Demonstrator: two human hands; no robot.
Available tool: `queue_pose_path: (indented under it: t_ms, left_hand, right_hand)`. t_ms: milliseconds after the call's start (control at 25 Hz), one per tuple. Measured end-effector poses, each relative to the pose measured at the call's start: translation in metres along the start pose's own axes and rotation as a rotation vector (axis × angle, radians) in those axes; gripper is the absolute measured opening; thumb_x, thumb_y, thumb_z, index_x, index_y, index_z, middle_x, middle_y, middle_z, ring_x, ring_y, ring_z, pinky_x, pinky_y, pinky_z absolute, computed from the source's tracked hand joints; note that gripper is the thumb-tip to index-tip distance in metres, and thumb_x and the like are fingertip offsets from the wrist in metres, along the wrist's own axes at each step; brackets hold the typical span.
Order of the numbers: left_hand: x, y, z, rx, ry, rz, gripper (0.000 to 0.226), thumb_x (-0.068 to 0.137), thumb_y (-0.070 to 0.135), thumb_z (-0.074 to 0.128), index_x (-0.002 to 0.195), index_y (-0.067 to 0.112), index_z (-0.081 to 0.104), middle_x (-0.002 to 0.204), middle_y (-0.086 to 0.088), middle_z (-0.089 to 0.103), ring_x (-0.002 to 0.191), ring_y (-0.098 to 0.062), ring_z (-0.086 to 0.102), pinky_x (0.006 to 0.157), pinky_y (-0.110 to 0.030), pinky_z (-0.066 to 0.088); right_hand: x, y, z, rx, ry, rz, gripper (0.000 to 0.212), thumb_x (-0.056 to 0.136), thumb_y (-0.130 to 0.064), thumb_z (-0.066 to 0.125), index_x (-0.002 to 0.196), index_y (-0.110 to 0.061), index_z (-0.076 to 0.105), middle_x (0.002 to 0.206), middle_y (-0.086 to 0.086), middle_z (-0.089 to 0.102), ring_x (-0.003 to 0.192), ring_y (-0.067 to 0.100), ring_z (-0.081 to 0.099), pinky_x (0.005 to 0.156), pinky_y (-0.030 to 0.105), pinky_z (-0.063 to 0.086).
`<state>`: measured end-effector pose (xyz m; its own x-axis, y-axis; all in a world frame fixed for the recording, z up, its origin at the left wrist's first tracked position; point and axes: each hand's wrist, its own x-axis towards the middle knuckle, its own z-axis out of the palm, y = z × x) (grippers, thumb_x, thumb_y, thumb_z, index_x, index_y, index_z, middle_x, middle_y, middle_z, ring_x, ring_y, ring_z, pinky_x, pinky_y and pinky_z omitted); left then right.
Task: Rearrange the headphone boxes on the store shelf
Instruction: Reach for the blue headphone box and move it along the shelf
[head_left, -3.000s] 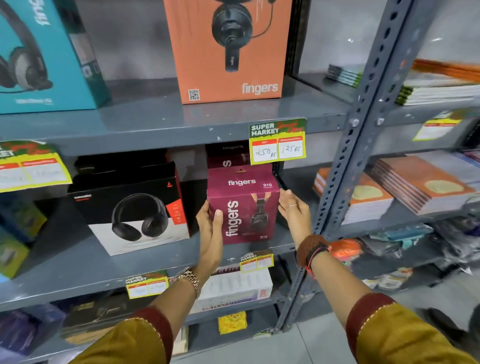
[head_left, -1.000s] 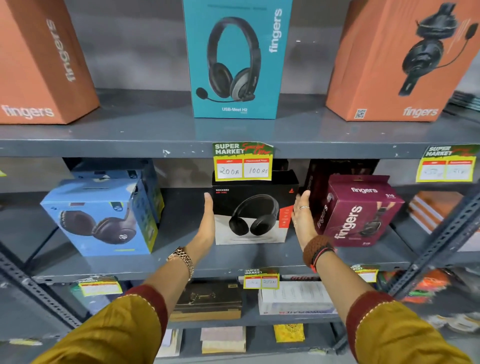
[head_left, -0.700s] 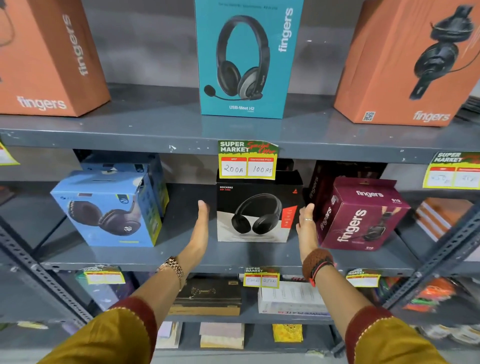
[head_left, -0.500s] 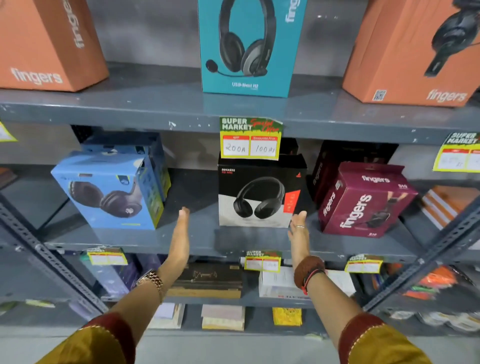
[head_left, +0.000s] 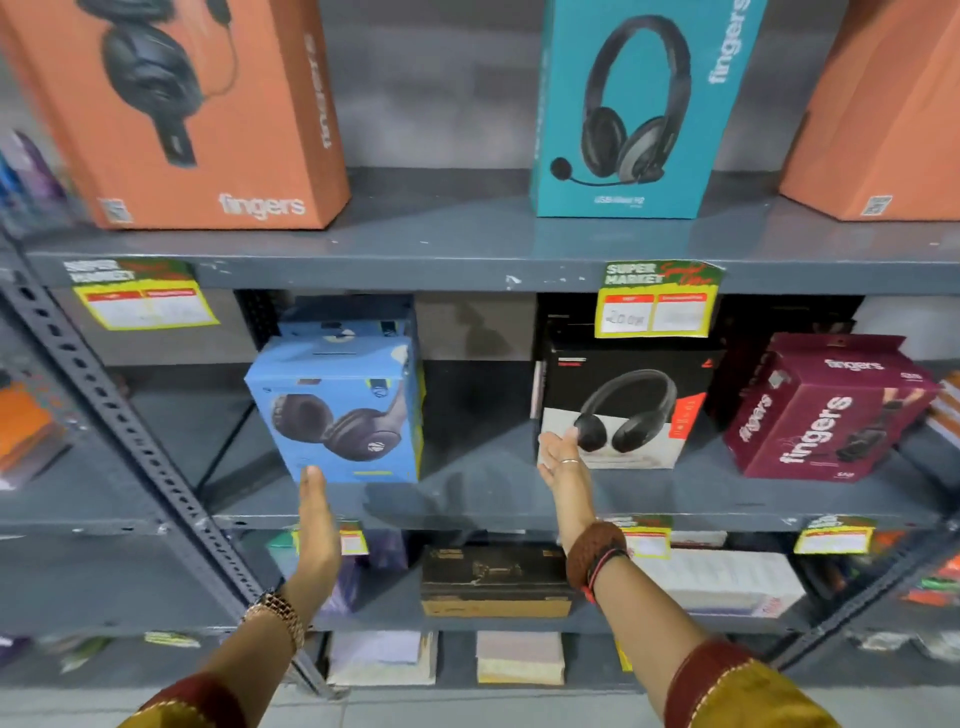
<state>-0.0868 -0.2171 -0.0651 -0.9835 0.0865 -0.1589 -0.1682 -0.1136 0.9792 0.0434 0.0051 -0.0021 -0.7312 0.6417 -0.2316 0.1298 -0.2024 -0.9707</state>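
Note:
On the middle shelf (head_left: 493, 499) stand a blue headphone box (head_left: 343, 405), a black and white headphone box (head_left: 623, 400) and a maroon "fingers" box (head_left: 826, 410), the maroon one turned at an angle. My left hand (head_left: 317, 519) is flat and open just below the blue box's front lower edge. My right hand (head_left: 563, 467) is open in front of the black box's lower left corner, holding nothing. On the upper shelf stand an orange box (head_left: 197, 114), a teal box (head_left: 634, 109) and another orange box (head_left: 883, 119).
Yellow price tags (head_left: 657, 301) hang from the shelf edges. A slotted grey upright (head_left: 130, 431) slants across the left. Flat boxes (head_left: 493, 582) and stacks of paper lie on the lower shelves. A gap separates the blue and black boxes.
The view has swung left. Both hands have left the black box's sides and moved left; the left hand is now under the blue box, the right at the black box's left corner.

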Motion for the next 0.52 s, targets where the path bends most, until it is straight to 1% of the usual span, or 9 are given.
queue_pose_path:
  t_ms: [40, 80, 120, 160, 240, 280, 360, 440, 520]
  left_hand:
    - [0.013, 0.005, -0.02, 0.047, -0.002, 0.002, 0.074, 0.078, 0.081, 0.031, 0.132, 0.033, 0.047, 0.142, 0.009, 0.051, 0.133, -0.01, 0.044, 0.115, -0.034, 0.031]
    - [0.024, 0.016, -0.036, 0.069, 0.002, -0.029, 0.085, 0.074, 0.085, 0.03, 0.141, 0.032, 0.037, 0.152, 0.005, 0.036, 0.141, -0.016, 0.032, 0.119, -0.041, 0.022]
    - [0.036, 0.026, -0.05, 0.076, -0.001, -0.059, 0.084, 0.079, 0.081, 0.026, 0.145, 0.03, 0.028, 0.156, 0.004, 0.026, 0.144, -0.017, 0.024, 0.12, -0.043, 0.017]
    - [0.036, 0.048, -0.055, 0.069, -0.023, -0.043, 0.077, 0.087, 0.072, 0.021, 0.148, 0.026, 0.022, 0.158, 0.003, 0.019, 0.145, -0.017, 0.018, 0.121, -0.043, 0.013]
    - [0.046, 0.074, -0.064, 0.091, -0.112, -0.015, 0.064, 0.096, 0.057, 0.012, 0.149, 0.022, 0.012, 0.159, 0.003, 0.01, 0.146, -0.017, 0.012, 0.121, -0.042, 0.01]
    - [0.049, 0.083, -0.063, 0.108, -0.159, -0.007, 0.063, 0.096, 0.056, 0.008, 0.149, 0.022, 0.012, 0.159, 0.003, 0.01, 0.146, -0.017, 0.013, 0.121, -0.041, 0.011]
    - [0.054, 0.097, -0.066, 0.115, -0.245, 0.005, 0.061, 0.096, 0.053, 0.004, 0.148, 0.023, 0.019, 0.154, 0.005, 0.025, 0.139, -0.014, 0.027, 0.115, -0.034, 0.021]
    - [0.052, 0.104, -0.064, 0.119, -0.287, 0.013, 0.056, 0.098, 0.046, 0.002, 0.143, 0.024, 0.028, 0.134, 0.01, 0.04, 0.122, -0.009, 0.041, 0.101, -0.025, 0.03]
    - [0.048, 0.105, -0.062, 0.114, -0.316, 0.013, 0.049, 0.099, 0.044, 0.002, 0.133, 0.032, 0.035, 0.122, 0.014, 0.044, 0.103, 0.001, 0.054, 0.091, -0.017, 0.037]
  right_hand:
    - [0.005, 0.0, 0.024, 0.036, 0.004, 0.018, 0.061, 0.096, -0.051, 0.017, 0.138, -0.011, 0.037, 0.148, 0.004, 0.036, 0.135, 0.018, 0.033, 0.117, 0.032, 0.022]
    - [0.006, -0.001, 0.046, 0.06, -0.025, 0.004, 0.062, 0.097, -0.051, 0.016, 0.138, -0.01, 0.036, 0.148, 0.006, 0.036, 0.135, 0.018, 0.033, 0.117, 0.032, 0.023]
    - [0.007, -0.003, 0.066, 0.075, -0.051, -0.006, 0.063, 0.096, -0.051, 0.016, 0.139, -0.009, 0.035, 0.149, 0.007, 0.035, 0.136, 0.017, 0.032, 0.117, 0.032, 0.023]
    - [0.008, -0.003, 0.086, 0.071, -0.056, -0.003, 0.064, 0.096, -0.053, 0.015, 0.14, -0.01, 0.033, 0.15, 0.006, 0.033, 0.137, 0.017, 0.031, 0.117, 0.031, 0.022]
    - [0.013, -0.004, 0.121, 0.089, -0.091, 0.016, 0.067, 0.095, -0.055, 0.012, 0.142, -0.011, 0.027, 0.152, 0.005, 0.026, 0.139, 0.016, 0.025, 0.118, 0.031, 0.02]
    - [0.014, -0.005, 0.133, 0.084, -0.118, 0.02, 0.068, 0.094, -0.056, 0.01, 0.144, -0.012, 0.024, 0.154, 0.004, 0.022, 0.141, 0.015, 0.022, 0.119, 0.032, 0.017]
    - [0.013, -0.007, 0.157, 0.091, -0.173, 0.03, 0.068, 0.093, -0.058, 0.007, 0.146, -0.016, 0.017, 0.156, 0.001, 0.015, 0.142, 0.014, 0.015, 0.12, 0.033, 0.012]
    - [0.013, -0.005, 0.172, 0.07, -0.193, 0.057, 0.068, 0.091, -0.061, 0.006, 0.146, -0.022, 0.015, 0.156, -0.002, 0.014, 0.143, 0.015, 0.014, 0.12, 0.035, 0.01]
    - [0.018, -0.002, 0.182, 0.039, -0.134, 0.058, 0.065, 0.093, -0.06, 0.01, 0.146, -0.023, 0.018, 0.155, 0.001, 0.02, 0.142, 0.019, 0.019, 0.12, 0.038, 0.014]
